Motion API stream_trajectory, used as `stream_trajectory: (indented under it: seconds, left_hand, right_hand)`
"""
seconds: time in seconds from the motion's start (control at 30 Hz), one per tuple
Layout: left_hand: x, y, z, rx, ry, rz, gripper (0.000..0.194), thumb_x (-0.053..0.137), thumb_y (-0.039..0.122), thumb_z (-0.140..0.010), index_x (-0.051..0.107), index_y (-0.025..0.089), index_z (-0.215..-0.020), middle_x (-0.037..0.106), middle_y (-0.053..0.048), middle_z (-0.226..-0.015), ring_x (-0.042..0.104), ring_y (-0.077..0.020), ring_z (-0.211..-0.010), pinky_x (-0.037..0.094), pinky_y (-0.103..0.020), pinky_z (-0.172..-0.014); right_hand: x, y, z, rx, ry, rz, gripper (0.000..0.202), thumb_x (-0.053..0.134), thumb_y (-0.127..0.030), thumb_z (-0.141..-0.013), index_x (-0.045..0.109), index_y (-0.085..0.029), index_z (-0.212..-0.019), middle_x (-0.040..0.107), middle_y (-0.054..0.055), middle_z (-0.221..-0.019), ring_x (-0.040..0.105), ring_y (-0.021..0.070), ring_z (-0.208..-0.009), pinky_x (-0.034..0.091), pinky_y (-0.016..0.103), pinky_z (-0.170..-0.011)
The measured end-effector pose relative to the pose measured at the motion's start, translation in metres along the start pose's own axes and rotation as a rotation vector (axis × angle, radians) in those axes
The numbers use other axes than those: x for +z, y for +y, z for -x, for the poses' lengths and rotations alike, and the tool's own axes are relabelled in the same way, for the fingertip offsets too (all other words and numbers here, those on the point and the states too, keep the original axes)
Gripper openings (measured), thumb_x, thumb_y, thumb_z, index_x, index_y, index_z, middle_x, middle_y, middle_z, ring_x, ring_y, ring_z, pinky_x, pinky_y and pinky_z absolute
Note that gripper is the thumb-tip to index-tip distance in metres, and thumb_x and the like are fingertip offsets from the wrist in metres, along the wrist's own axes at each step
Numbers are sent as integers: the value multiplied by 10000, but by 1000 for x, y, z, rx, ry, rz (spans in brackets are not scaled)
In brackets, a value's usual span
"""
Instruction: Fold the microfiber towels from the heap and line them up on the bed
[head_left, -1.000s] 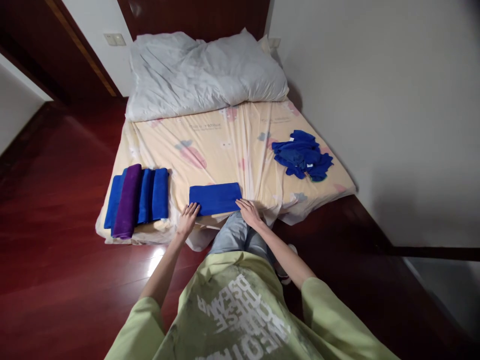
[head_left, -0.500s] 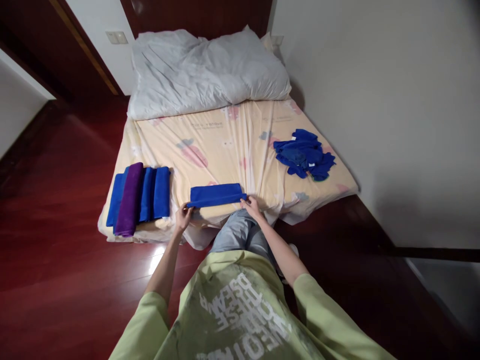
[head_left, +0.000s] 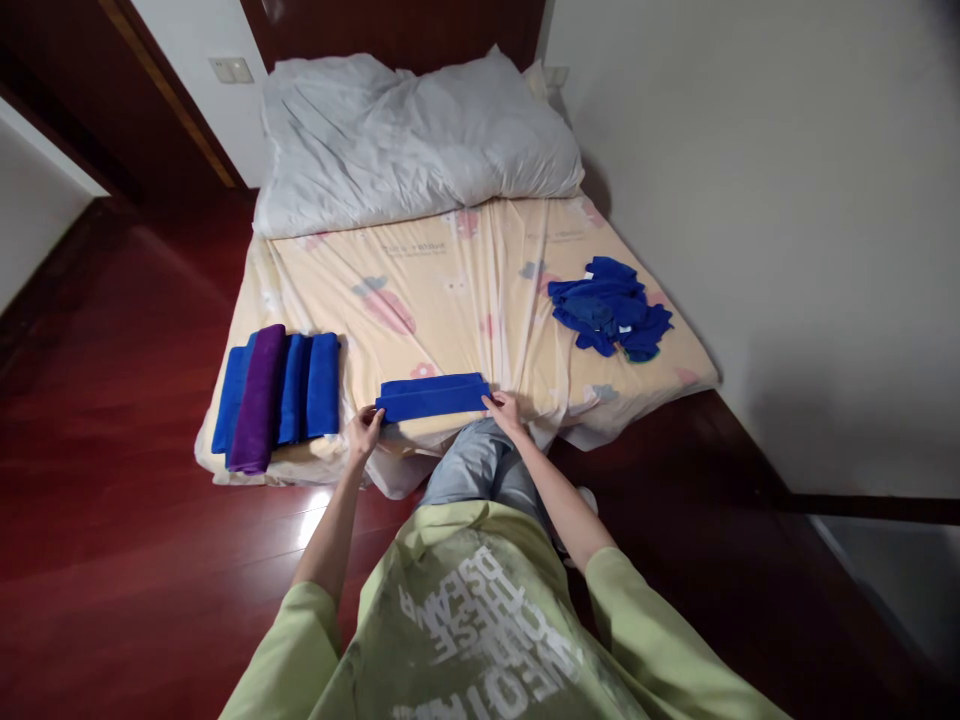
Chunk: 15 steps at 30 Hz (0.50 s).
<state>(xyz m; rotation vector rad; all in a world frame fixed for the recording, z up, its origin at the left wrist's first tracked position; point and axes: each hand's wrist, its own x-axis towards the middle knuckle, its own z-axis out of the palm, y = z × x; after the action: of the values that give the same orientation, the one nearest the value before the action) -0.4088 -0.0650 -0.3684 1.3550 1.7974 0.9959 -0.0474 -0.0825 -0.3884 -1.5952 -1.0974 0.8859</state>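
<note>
A blue towel [head_left: 433,398], folded into a narrow strip, lies along the near edge of the bed. At its left end, my left hand [head_left: 365,431] pinches the corner between thumb and fingers. My right hand [head_left: 504,411] grips the opposite end the same way. The near layer is folded over, and a thin band of the far layer shows behind it. Left of my left hand rest several folded blue towels [head_left: 323,385] side by side, with a rolled or folded purple towel [head_left: 258,400] lying across them.
A crumpled heap of blue towels [head_left: 611,308] lies on the right side of the bed [head_left: 450,290]. A large white quilt or pillow [head_left: 420,145] spans the head end. Walls stand right and behind; dark red floor [head_left: 112,480] surrounds the left side.
The near flap of the blue towel has been folded further away from me, leaving less of the far layer showing. Both hands keep hold of its ends.
</note>
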Motion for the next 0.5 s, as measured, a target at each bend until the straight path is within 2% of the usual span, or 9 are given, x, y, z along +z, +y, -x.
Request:
stream_trajectory:
  seconds: [0.17, 0.27, 0.4, 0.5]
  left_hand:
    - [-1, 7, -1, -101, 10, 8, 338, 711, 440, -778, 736, 152, -953, 767, -117, -869, 731, -296, -892, 572, -380, -805]
    - [-3, 11, 1, -92, -10, -43, 293, 721, 410, -776, 732, 163, -932, 771, -106, -855, 737, -295, -889, 575, -373, -796]
    - [-3, 16, 4, -82, -48, -173, 267, 692, 389, -820, 716, 169, -970, 778, -90, -898, 740, -254, -916, 567, -323, -826]
    - [0, 18, 6, -63, -33, -233, 303, 691, 371, -831, 700, 158, -1045, 777, -92, -927, 739, -234, -912, 558, -303, -846]
  right_hand:
    - [1, -1, 1, 42, 37, 29, 436, 694, -624, -696, 648, -191, -693, 717, 107, -698, 716, 285, -685, 558, 353, -592]
    - [0, -5, 1, 68, 22, 55, 409, 719, -592, -679, 647, -190, -679, 734, 108, -716, 725, 285, -680, 554, 334, -558]
    - [-1, -15, 1, 109, 22, 182, 276, 740, -454, -700, 643, -197, -672, 754, 99, -731, 748, 272, -691, 542, 285, -551]
    - [-2, -21, 2, 67, 43, 298, 181, 727, -369, -724, 656, -203, -721, 754, 75, -719, 757, 261, -713, 544, 271, -595]
